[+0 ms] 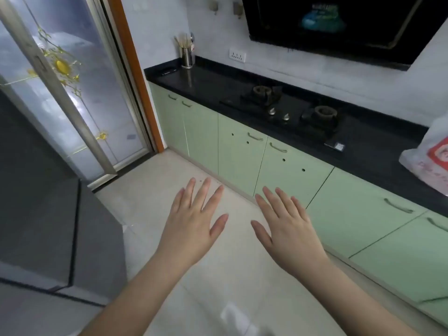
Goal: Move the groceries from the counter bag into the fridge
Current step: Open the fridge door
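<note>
Both hands out front over the pale tiled floor [218,275], the left hand [194,224] and the right hand [288,229] side by side, palms down, fingers straight and spread, holding nothing. Along the right runs the black counter [218,83] on mint-green cabinets [237,154], with a two-burner gas hob [291,110] set into it, a steel utensil holder [187,57] at the far end, a dark range hood [339,27] on the wall above, and the white plastic bag [431,158] sitting on the counter at the right edge of view. The grey fridge [41,202] stands shut at the left, well apart from the bag, with a frosted glass sliding door [60,88] beyond it.
</note>
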{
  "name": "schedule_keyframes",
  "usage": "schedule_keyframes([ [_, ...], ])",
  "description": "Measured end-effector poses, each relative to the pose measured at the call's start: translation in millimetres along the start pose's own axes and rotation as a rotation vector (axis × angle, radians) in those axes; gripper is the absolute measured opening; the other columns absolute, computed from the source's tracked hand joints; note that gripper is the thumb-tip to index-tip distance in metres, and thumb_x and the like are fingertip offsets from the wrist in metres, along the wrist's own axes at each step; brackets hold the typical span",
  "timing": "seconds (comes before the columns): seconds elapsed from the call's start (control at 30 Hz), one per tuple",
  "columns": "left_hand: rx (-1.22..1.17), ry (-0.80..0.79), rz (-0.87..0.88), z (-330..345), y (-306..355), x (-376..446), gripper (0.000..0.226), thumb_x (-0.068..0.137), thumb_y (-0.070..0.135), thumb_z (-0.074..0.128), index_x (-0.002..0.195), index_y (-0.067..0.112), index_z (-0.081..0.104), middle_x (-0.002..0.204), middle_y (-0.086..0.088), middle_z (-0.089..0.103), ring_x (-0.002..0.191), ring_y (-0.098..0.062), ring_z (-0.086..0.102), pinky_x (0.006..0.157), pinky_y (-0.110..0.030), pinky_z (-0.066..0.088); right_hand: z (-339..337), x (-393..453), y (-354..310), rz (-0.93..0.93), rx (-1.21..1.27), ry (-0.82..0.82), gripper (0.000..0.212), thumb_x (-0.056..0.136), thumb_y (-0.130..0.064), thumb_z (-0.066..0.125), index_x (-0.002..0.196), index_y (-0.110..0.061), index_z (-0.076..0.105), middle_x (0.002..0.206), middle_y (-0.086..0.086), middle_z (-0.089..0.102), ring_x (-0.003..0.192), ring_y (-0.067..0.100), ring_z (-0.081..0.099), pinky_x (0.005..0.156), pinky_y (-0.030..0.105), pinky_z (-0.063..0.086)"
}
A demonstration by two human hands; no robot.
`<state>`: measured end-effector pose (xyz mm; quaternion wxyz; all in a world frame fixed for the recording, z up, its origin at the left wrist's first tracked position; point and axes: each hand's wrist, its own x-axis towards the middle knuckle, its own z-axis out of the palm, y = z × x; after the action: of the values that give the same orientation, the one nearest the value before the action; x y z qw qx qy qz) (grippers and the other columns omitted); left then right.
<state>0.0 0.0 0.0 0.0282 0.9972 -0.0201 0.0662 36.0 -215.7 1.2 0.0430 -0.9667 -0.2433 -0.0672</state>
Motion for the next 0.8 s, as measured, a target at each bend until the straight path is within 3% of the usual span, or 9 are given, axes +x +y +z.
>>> schedule_keyframes([
  [0.23, 0.055, -0.048, -0.082, 28.6, -1.4, 58.4, 0.062, 0.098, 0.057, 0.016, 0.152, 0.028, 0.026, 0.161, -0.003, 0.022, 0.148, -0.03, 0.017, 0.118, -0.046, 0.014, 35.6, 62.7, 41.1, -0.065, 0.03, -0.043, 0.058, 0.096, -0.051, 0.028, 0.142, -0.017, 0.043, 0.149, 0.006, 0.043, 0.139, 0.029, 0.035, 0.112, 0.045, 0.021],
  [0.5, 0.08, -0.108, -0.302, 43.9, 9.8, 112.7, 0.063, 0.097, 0.06, 0.011, 0.153, 0.032, 0.017, 0.162, -0.001, 0.015, 0.15, -0.026, 0.009, 0.116, -0.04, -0.003, 53.5, 147.1, 92.5, -0.19, 0.093, -0.072, 0.059, 0.096, -0.051, 0.025, 0.141, -0.018, 0.045, 0.148, 0.004, 0.045, 0.137, 0.028, 0.038, 0.112, 0.041, 0.015],
  [0.67, 0.078, -0.127, -0.45, 49.5, 4.0, 110.3, 0.061, 0.098, 0.059, 0.017, 0.149, 0.029, 0.032, 0.158, -0.005, 0.029, 0.145, -0.03, 0.026, 0.113, -0.045, 0.017, 62.7, 187.0, 94.7, -0.318, 0.132, -0.091, 0.06, 0.096, -0.051, 0.023, 0.14, -0.017, 0.046, 0.147, 0.004, 0.046, 0.136, 0.03, 0.04, 0.11, 0.043, 0.021],
  [0.8, 0.073, -0.128, -0.545, 51.9, -19.1, 107.7, 0.063, 0.098, 0.061, 0.015, 0.152, 0.029, 0.02, 0.162, -0.003, 0.016, 0.149, -0.027, 0.014, 0.119, -0.047, 0.013, 72.4, 219.5, 76.3, -0.406, 0.162, -0.095, 0.059, 0.096, -0.05, 0.026, 0.14, -0.017, 0.047, 0.147, 0.004, 0.046, 0.136, 0.029, 0.04, 0.11, 0.04, 0.019],
])
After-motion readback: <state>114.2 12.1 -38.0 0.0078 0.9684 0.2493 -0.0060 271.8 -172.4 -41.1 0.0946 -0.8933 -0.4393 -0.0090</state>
